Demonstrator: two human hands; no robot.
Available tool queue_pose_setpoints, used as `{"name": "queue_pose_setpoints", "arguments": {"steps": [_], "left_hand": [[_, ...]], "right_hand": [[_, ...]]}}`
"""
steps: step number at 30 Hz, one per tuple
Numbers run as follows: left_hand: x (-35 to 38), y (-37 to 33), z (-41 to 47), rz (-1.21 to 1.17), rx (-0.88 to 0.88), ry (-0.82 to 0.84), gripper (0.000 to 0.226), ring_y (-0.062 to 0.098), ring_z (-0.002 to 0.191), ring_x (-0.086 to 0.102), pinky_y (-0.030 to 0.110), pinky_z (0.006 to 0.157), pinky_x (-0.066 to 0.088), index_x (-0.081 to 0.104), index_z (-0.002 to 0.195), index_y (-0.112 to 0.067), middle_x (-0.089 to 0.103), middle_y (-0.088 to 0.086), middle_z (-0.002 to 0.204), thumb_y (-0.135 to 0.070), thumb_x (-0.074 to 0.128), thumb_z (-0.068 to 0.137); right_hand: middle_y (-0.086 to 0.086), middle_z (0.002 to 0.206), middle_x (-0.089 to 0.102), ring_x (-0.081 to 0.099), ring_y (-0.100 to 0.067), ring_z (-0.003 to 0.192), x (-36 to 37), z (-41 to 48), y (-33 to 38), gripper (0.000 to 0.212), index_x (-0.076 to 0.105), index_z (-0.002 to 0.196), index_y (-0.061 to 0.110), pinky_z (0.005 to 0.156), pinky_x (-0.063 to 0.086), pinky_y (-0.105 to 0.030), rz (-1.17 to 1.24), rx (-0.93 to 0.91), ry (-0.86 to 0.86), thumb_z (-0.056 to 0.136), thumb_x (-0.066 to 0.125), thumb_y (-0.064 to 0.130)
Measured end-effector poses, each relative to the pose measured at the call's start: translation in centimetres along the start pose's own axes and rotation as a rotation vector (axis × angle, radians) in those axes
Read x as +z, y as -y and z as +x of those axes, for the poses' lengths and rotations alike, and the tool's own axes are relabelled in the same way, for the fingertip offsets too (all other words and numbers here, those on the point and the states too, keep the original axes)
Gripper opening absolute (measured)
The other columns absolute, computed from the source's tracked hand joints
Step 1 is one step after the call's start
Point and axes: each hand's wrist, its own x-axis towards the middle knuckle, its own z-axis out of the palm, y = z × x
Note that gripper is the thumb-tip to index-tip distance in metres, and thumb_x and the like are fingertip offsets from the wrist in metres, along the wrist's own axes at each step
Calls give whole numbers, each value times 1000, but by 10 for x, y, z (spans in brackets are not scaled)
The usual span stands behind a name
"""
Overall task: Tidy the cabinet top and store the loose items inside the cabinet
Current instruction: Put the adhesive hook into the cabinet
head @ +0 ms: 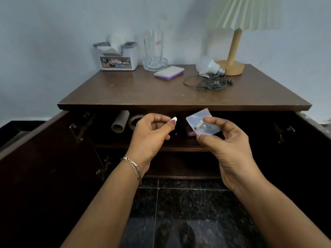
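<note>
Cabinet (184, 97), doors open. Left hand (152, 136): pinching a small white piece (174, 119) before the upper shelf. Right hand (227, 145): pinching a clear adhesive hook (202, 122). Tabletop rear, left to right: tissue box (118, 58), glass (154, 49), bulb (209, 66), earphones (209, 83).

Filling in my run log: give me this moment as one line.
left hand: pinching small white piece | right hand: holding clear plastic hook packet | brown wooden cabinet: doors open
</note>
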Motion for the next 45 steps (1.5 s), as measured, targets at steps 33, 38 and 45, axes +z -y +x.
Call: {"name": "queue_pose_setpoints", "arguments": {"steps": [33, 38, 45], "left_hand": [[142, 77, 124, 927, 344, 34, 13, 22, 109, 59, 44, 98, 36, 61, 97, -31, 68, -9, 106, -30, 58, 84], [152, 83, 156, 966, 338, 143, 17, 26, 100, 61, 54, 94, 44, 53, 66, -29, 70, -2, 92, -23, 67, 74], [156, 89, 168, 1102, 377, 168, 7, 28, 111, 55, 55, 102, 36, 66, 77, -31, 66, -1, 105, -27, 72, 76]], "right_hand": [[-4, 87, 62, 65, -16, 80, -74, 157, -86, 39, 46, 76, 19, 73, 60, -32, -208, 225, -352, 70, 81, 2], [-2, 83, 57, 59, -11, 73, -77, 174, -80, 22, 57, 90, 10, 59, 55, -17, -112, 331, -285, 81, 69, -6], [-8, 109, 58, 62, -19, 99, -69, 184, -82, 31, 57, 121, 4, 53, 53, -14, -139, 332, -278, 90, 59, -3]]}}
